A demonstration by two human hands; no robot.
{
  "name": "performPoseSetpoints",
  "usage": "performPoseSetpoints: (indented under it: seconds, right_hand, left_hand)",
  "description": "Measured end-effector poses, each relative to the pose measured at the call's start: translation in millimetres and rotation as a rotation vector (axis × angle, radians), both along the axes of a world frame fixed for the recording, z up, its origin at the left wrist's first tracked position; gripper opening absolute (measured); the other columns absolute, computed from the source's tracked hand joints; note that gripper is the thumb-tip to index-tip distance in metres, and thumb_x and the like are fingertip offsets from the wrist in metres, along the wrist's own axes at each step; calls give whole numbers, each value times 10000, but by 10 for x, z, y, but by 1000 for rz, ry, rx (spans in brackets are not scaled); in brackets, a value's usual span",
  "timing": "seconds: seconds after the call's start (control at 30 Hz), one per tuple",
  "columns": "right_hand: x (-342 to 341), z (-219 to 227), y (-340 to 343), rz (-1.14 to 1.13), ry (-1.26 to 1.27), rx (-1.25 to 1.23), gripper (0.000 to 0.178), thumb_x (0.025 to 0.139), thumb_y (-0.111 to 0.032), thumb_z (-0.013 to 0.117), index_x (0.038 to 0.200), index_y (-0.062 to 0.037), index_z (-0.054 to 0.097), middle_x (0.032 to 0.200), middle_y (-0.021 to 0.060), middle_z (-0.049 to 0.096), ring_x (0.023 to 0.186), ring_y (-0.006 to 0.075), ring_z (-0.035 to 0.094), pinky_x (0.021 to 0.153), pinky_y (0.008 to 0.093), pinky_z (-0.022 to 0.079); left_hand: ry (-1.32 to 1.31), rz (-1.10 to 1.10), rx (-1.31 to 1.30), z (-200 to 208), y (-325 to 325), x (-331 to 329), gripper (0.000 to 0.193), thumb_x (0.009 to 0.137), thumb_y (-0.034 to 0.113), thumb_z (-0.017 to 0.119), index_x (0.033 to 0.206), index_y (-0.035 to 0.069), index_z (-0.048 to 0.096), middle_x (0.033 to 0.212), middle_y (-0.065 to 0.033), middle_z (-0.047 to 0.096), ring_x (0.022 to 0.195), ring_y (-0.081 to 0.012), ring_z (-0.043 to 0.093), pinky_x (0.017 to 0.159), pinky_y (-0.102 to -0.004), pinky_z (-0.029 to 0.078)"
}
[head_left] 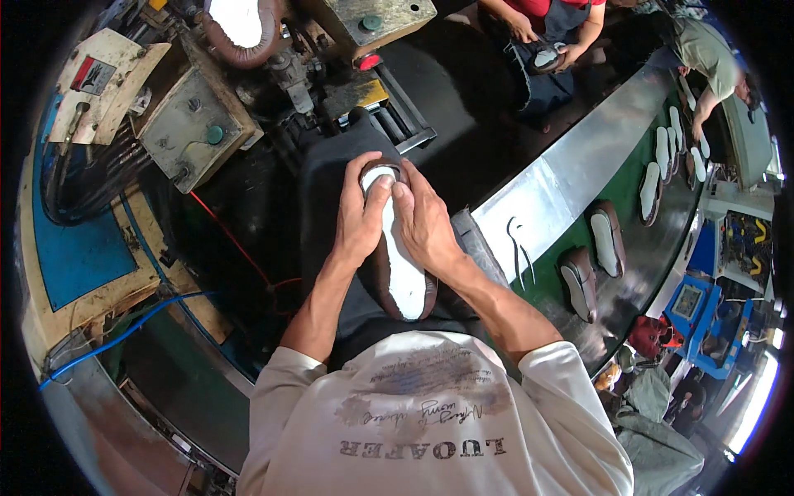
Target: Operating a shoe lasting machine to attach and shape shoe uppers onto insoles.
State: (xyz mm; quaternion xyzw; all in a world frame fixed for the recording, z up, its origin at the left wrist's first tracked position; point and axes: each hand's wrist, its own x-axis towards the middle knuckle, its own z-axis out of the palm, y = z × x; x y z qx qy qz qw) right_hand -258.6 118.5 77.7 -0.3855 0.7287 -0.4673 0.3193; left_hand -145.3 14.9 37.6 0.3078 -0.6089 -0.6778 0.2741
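Both my hands are closed around one end of a brown shoe upper with a white sole [404, 277], which lies sole-up over my lap. My left hand [362, 211] wraps that end from the left, its thumb pressed on the white surface. From the other side my right hand [426, 217] grips the same end, with its thumb beside the left one. The brown edge curls round the white sole at the near end. Much of the shoe's far end is covered by my fingers.
Right of me, pincers [519, 252] lie on a metal ledge [538, 198] beside a green conveyor belt [538, 302]. Brown shoes [608, 240] stand on the belt, with several white-soled ones farther along. A machine [198, 124] stands ahead on the left. Two other people work beyond.
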Motion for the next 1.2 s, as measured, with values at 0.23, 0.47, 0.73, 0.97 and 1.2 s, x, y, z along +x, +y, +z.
performPoseSetpoints:
  seconds: [0.23, 0.47, 0.73, 0.97, 1.2]
  right_hand:
    - [-210, -163, 127, -39, -1089, -168, 724, 1198, -530, 390, 1739, -52, 329, 1745, 149, 405, 1591, 269, 391, 1337, 387, 267]
    - [-86, -172, 231, 4, -240, -12, 686, 1208, -465, 387, 1701, 11, 363, 1665, 243, 498, 1568, 334, 453, 1301, 408, 327]
    - [-49, -296, 418, -30, -459, -7, 671, 1185, -361, 491, 1714, 15, 321, 1669, 278, 478, 1554, 366, 471, 1286, 408, 347]
    - [94, -181, 586, 72, -212, 73, 854, 1128, -392, 628, 1758, -12, 194, 1727, 302, 381, 1603, 401, 404, 1303, 437, 328]
    - [500, 347, 884, 406, 556, 140, 887, 884, -356, 901, 1658, -226, 487, 1771, 325, 172, 1528, 569, 369, 1205, 579, 462]
  left_hand:
    - [575, -140, 820, -152, 38, 194, 742, 1178, 581, 377, 1745, 107, 312, 1732, -86, 438, 1581, -262, 436, 1315, -458, 340]
    - [111, 21, 290, -326, 317, 186, 690, 1216, 495, 307, 1707, 10, 329, 1688, -193, 447, 1545, -292, 458, 1275, -443, 386]
    - [130, -52, 436, -180, 253, 189, 689, 1179, 369, 507, 1739, 55, 257, 1684, -170, 421, 1554, -285, 408, 1286, -423, 331]
    - [48, -28, 123, -197, 330, 155, 796, 1136, 321, 601, 1744, 13, 191, 1716, -215, 369, 1578, -320, 385, 1284, -451, 348]
    - [13, 372, 297, -43, 182, 231, 699, 1067, 274, 702, 1651, 10, 424, 1554, -180, 566, 1396, -288, 564, 1173, -415, 462]
